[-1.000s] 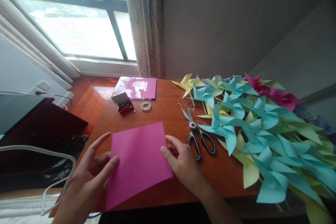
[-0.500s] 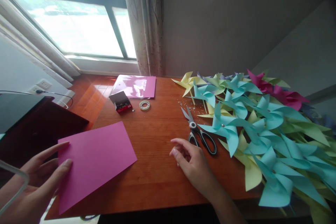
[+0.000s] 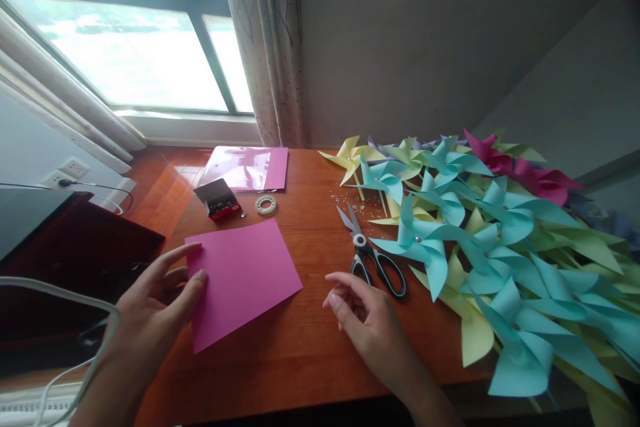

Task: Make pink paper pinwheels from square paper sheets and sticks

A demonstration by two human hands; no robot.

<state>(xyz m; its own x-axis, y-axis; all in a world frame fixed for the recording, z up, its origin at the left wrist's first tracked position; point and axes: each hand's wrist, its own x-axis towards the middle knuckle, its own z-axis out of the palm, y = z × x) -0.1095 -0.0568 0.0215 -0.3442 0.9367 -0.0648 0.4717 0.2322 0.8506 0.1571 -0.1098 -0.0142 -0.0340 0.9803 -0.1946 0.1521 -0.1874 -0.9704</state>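
Observation:
My left hand [image 3: 167, 293] is closed on the left edge of a sheet of magenta paper [image 3: 245, 283], thumb on top and the other fingers partly behind it. The sheet is flat and unfolded, tilted a little over the wooden table. To its right, my right hand [image 3: 360, 310] is loosely curled, with thumb and index finger apart and nothing visible between them. Just beyond this hand lie scissors [image 3: 360, 240] with black and grey handles, their blades slightly apart and pointing away from me.
Several turquoise paper pinwheels [image 3: 423, 240], with yellow, green and magenta ones, cover the table's right side. At the back are magenta sheets in a clear sleeve [image 3: 240, 167], a small red box [image 3: 220, 203] and a tape roll [image 3: 265, 204]. A white cable [image 3: 107, 310] hangs near my left arm.
My left hand has carried the magenta sheet to the right, toward the middle of the table. My right hand has barely moved. The camera view has shifted slightly.

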